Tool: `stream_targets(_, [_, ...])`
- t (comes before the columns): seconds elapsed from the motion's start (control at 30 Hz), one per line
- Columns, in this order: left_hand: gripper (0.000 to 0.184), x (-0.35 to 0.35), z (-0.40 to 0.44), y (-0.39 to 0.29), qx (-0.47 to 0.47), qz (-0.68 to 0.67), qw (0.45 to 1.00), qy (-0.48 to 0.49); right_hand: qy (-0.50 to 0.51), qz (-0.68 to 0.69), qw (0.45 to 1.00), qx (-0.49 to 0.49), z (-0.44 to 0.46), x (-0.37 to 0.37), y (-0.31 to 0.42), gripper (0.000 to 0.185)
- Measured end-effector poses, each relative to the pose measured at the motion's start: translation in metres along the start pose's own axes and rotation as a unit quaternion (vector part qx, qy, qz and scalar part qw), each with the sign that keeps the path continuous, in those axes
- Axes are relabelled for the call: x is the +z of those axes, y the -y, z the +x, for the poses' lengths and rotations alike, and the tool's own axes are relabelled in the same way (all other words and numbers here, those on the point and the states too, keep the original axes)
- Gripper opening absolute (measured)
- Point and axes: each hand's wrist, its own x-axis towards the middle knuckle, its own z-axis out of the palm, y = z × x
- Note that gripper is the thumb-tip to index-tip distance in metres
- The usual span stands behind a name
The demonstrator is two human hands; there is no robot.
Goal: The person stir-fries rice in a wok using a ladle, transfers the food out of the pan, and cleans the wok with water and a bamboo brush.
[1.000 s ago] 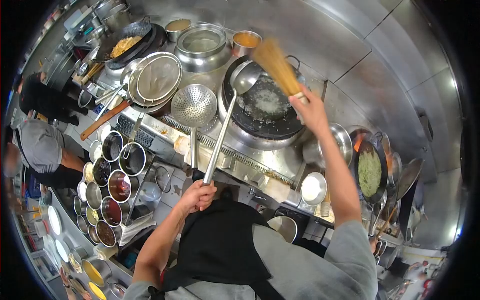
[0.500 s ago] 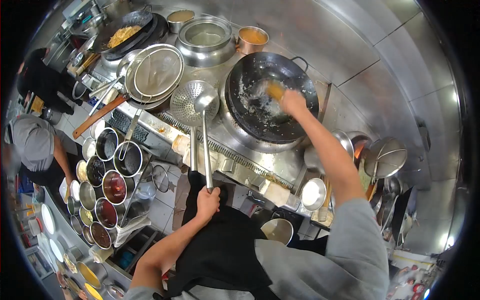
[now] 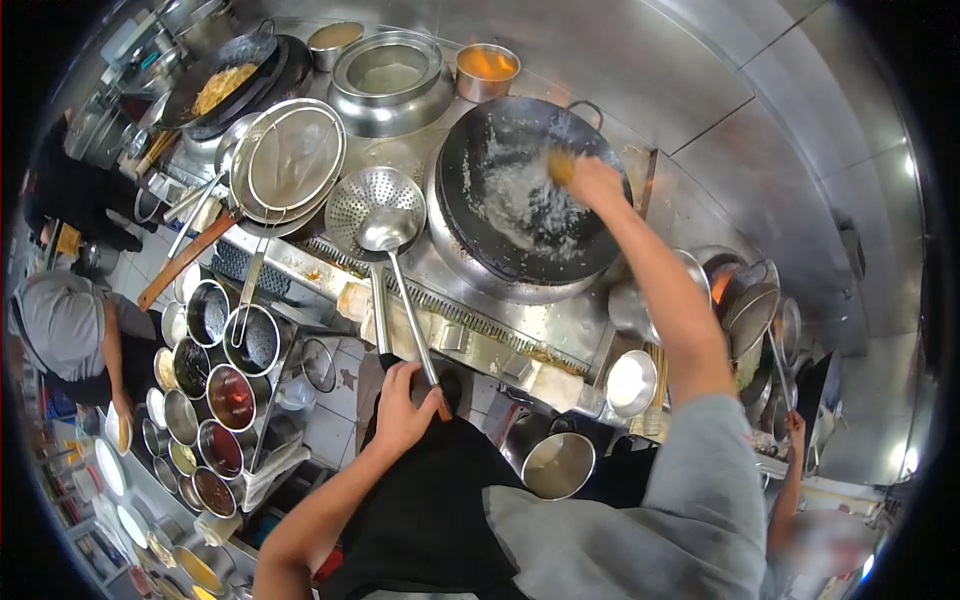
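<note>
My right hand is closed around a yellowish wok brush, blurred by motion, inside a large black wok on the burner. White, foamy-looking water and small bits spread over the wok's bottom. Near my waist, my left hand has its thumb and fingers apart beside the handle of a steel ladle; the thumb appears to touch the handle. The ladle's bowl lies in a perforated strainer, whose handle points toward me, left of the ladle's.
Mesh sieves stack left of the strainer. A wide steel pot and a pot of orange liquid stand behind. Seasoning pots fill the left rack. A co-worker stands left; another person's hand shows at right.
My left hand has loosened from the ladle handle, and the ladle's bowl sits lower in the strainer. The brush has moved within the wok, with the white foam spread wider. Another person's arm appears at right.
</note>
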Motion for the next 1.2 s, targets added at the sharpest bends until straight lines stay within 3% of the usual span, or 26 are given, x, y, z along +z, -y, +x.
stream_targets(0.03, [0.052, -0.006, 0.011, -0.019, 0.067, 0.024, 0.997, 0.007, -0.037, 0.055, 0.996, 0.054, 0.016, 0.014, 0.005, 0.029])
stream_targets(0.1, [0.052, -0.011, 0.045, -0.055, 0.168, 0.044, 0.984, 0.038, -0.027, 0.058, 0.997, 0.034, 0.005, 0.018, 0.035, 0.025])
stream_targets(0.23, [0.047, 0.011, 0.129, -0.095, 0.328, 0.087, 0.940, 0.022, -0.047, -0.032, 0.988, -0.143, -0.080, 0.022, 0.067, 0.026])
stream_targets(0.3, [0.044, 0.037, 0.168, -0.085, 0.371, 0.127, 0.919, 0.034, -0.060, -0.060, 0.979, -0.184, -0.137, 0.011, 0.068, 0.020])
stream_targets(0.33, [0.032, 0.043, 0.183, -0.084, 0.350, 0.165, 0.917, 0.095, -0.032, -0.105, 0.982, -0.156, -0.156, 0.018, 0.061, 0.020])
stream_targets(0.43, [0.026, 0.064, 0.206, -0.066, 0.357, 0.248, 0.885, 0.168, 0.028, -0.173, 0.984, -0.022, -0.123, 0.028, 0.004, 0.020])
stream_targets(0.47, [0.028, 0.069, 0.208, -0.060, 0.383, 0.212, 0.893, 0.108, 0.001, -0.133, 0.990, 0.035, -0.086, 0.036, -0.023, 0.024])
stream_targets(0.5, [0.028, 0.069, 0.209, -0.059, 0.384, 0.211, 0.892, 0.115, -0.037, -0.086, 0.993, 0.074, -0.046, 0.044, -0.041, 0.024])
stream_targets(0.57, [0.029, 0.069, 0.211, -0.059, 0.384, 0.198, 0.895, 0.110, -0.061, 0.086, 0.983, 0.149, 0.003, 0.011, -0.003, 0.034])
stream_targets(0.63, [0.030, 0.068, 0.215, -0.057, 0.403, 0.193, 0.889, 0.105, -0.068, 0.108, 0.982, 0.136, 0.028, 0.029, 0.041, 0.033])
stream_targets(0.67, [0.030, 0.066, 0.215, -0.057, 0.406, 0.195, 0.886, 0.110, -0.080, 0.046, 0.990, 0.107, 0.019, 0.027, 0.066, 0.028])
stream_targets(0.8, [0.028, 0.060, 0.217, -0.058, 0.407, 0.192, 0.886, 0.111, -0.077, 0.014, 0.991, -0.109, -0.077, 0.023, 0.090, 0.029])
stream_targets(0.87, [0.028, 0.058, 0.219, -0.057, 0.402, 0.165, 0.893, 0.115, -0.065, -0.039, 0.984, -0.163, -0.136, 0.010, 0.082, 0.029])
stream_targets(0.93, [0.028, 0.058, 0.219, -0.056, 0.403, 0.167, 0.894, 0.108, -0.019, -0.219, 0.972, -0.089, -0.168, 0.034, 0.061, 0.028])
stream_targets(1.0, [0.027, 0.058, 0.219, -0.057, 0.404, 0.188, 0.889, 0.106, -0.017, -0.291, 0.956, -0.007, -0.139, 0.052, 0.012, 0.026])
stream_targets(1.07, [0.027, 0.055, 0.219, -0.058, 0.405, 0.187, 0.888, 0.110, -0.046, -0.108, 0.991, 0.063, -0.077, 0.040, -0.033, 0.024])
stream_targets(1.13, [0.027, 0.055, 0.219, -0.059, 0.407, 0.187, 0.887, 0.112, -0.088, 0.010, 0.982, 0.164, -0.017, 0.022, -0.019, 0.029])
stream_targets(1.17, [0.027, 0.056, 0.221, -0.059, 0.410, 0.192, 0.884, 0.112, 0.034, 0.102, 0.976, 0.190, 0.005, 0.015, -0.005, 0.031])
stream_targets(1.2, [0.027, 0.057, 0.221, -0.058, 0.414, 0.198, 0.881, 0.113, 0.012, 0.093, 0.982, 0.165, 0.016, 0.027, 0.019, 0.031])
